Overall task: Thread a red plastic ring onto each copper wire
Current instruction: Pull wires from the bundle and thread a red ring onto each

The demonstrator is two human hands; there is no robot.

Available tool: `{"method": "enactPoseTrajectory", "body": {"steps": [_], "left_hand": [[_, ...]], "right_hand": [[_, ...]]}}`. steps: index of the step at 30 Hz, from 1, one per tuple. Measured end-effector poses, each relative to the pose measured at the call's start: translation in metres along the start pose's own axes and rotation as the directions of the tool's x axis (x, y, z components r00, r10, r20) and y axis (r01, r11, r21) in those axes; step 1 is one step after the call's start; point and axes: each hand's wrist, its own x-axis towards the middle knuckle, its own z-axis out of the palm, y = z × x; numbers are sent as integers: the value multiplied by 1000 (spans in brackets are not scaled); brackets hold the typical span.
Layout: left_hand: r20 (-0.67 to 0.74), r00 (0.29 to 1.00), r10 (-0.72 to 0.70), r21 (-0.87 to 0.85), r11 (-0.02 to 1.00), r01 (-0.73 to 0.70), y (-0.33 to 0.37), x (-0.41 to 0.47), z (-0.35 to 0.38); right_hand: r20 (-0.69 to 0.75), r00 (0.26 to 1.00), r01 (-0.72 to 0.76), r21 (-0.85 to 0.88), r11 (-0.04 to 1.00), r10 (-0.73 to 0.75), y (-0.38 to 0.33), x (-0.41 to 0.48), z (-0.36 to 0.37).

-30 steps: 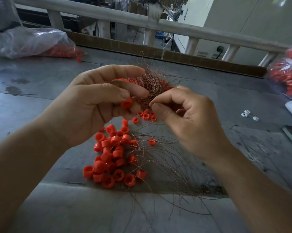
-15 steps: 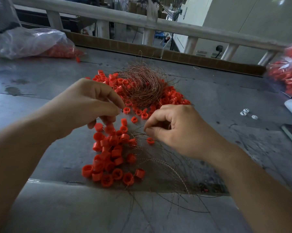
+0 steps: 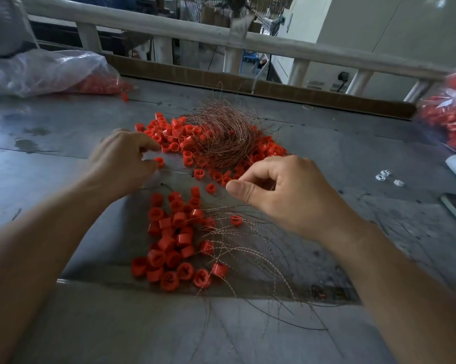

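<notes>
Red ring (image 3: 159,162), bore maybe upward, in left hand (image 3: 121,158); right hand (image 3: 282,190) curled, contents unclear.

A single wide-angle view from a camera worn on the person's head looks forward and steeply down onto a grey metal worktable (image 3: 64,132). It is near enough that both bare forearms run in from the bottom corners, and the left hand (image 3: 121,158) and right hand (image 3: 282,190) sit around the middle of the frame. The top of the view reaches a pale horizontal railing (image 3: 195,30) beyond the table's far edge.
</notes>
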Motion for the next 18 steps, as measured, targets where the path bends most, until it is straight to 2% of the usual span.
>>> {"method": "enactPoseTrajectory", "body": {"steps": [4, 7, 10, 12, 14, 15, 18], "left_hand": [[59, 998, 37, 31, 999, -39, 1, 0, 8], [21, 999, 44, -7, 999, -44, 0, 2, 8], [-95, 995, -27, -195, 981, 8, 4, 2, 3], [-69, 997, -43, -442, 897, 8, 11, -2, -5], [25, 998, 63, -680, 733, -29, 22, -12, -15], [70, 987, 144, -743, 668, -45, 28, -18, -20], [140, 947, 290, -781, 620, -74, 38, -28, -22]], "right_hand": [[-129, 992, 5, 43, 999, 0, 2, 0, -5], [-234, 972, -16, 40, 999, 25, 10, 3, -7], [-352, 934, -49, 56, 997, 66, 20, 7, -10], [-403, 912, -54, 62, 997, 75, 26, 11, -12], [-382, 920, -67, 64, 996, 87, 32, 13, -13], [-345, 933, -79, 74, 994, 99, 35, 14, -12], [-189, 975, -105, 69, 992, 117, 43, 16, -7]]}}
